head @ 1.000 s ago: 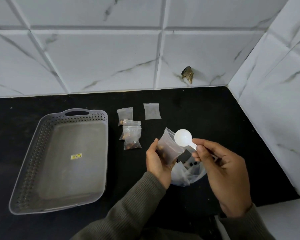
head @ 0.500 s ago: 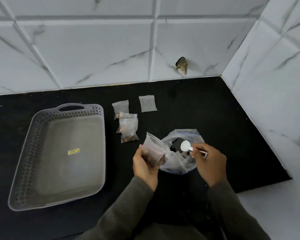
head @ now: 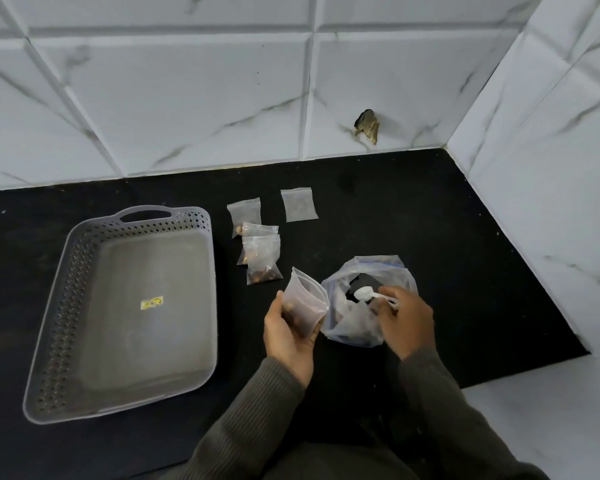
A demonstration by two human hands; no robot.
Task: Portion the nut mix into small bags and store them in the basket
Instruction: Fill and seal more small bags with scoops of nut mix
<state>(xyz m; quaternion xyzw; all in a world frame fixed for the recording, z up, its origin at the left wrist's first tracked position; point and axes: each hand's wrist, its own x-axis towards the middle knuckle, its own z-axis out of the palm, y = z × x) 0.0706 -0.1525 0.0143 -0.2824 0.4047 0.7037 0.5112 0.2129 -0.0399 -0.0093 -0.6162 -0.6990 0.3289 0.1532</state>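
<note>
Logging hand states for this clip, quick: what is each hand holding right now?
Left hand: grips the small zip bag, mouth open.
Right hand: pinches the white scoop, bowl at the mouth of the large bag.

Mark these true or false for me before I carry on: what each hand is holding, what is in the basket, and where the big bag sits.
1. The left hand grips an open small bag. True.
2. The basket has filled bags in it. False: it shows only a sticker on its floor. The filled small bags lie on the black counter beside it.
3. The right hand holds the white scoop at the mouth of the large bag. True.
4. The large bag sits inside the basket. False: it sits on the black counter, to the right of the open small bag.
</note>
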